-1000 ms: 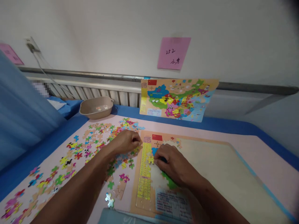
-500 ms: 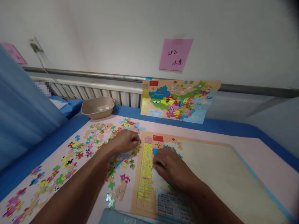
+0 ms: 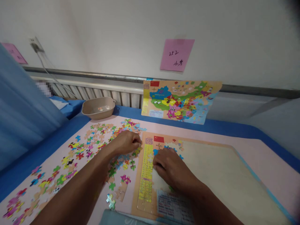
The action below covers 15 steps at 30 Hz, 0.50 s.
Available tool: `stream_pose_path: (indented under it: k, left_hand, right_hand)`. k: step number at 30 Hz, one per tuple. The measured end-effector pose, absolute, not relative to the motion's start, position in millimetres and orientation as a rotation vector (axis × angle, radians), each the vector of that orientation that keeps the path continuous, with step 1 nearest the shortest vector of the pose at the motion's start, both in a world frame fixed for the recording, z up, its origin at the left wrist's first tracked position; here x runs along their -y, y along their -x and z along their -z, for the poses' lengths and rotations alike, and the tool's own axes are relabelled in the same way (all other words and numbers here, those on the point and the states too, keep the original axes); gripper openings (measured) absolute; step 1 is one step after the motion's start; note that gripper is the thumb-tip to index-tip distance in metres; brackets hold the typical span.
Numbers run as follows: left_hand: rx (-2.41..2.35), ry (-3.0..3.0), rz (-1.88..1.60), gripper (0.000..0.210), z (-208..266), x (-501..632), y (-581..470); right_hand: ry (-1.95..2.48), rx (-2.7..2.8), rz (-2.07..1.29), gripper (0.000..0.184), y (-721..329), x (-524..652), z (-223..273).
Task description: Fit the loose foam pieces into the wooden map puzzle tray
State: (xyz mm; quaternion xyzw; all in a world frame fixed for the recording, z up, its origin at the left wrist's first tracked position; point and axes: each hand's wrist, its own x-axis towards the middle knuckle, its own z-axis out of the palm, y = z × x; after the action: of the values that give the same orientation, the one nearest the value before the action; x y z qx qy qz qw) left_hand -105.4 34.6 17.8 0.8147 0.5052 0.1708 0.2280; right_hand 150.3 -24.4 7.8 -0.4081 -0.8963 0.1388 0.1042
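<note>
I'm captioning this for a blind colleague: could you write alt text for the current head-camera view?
A person's right hand is over a partly filled puzzle board, with the left hand beside its left edge. Loose pieces lie scattered to the left on a pink surface; farther back are a tan basin and a colourful map.

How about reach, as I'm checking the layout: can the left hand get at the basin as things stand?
Probably yes, with some stretch forward: only low-lying loose pieces seem to come between the left hand and the basin, whose top is open.
</note>
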Motion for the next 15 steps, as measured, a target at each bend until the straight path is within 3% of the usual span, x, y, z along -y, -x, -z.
stream_pose_path:
  k: [15]
  left_hand:
    - [-1.363, -2.267, -0.473, 0.019, -17.2, -34.5, 104.6]
  right_hand:
    - [1.243, 2.685, -0.410, 0.018, -148.6, 26.4, -9.5]
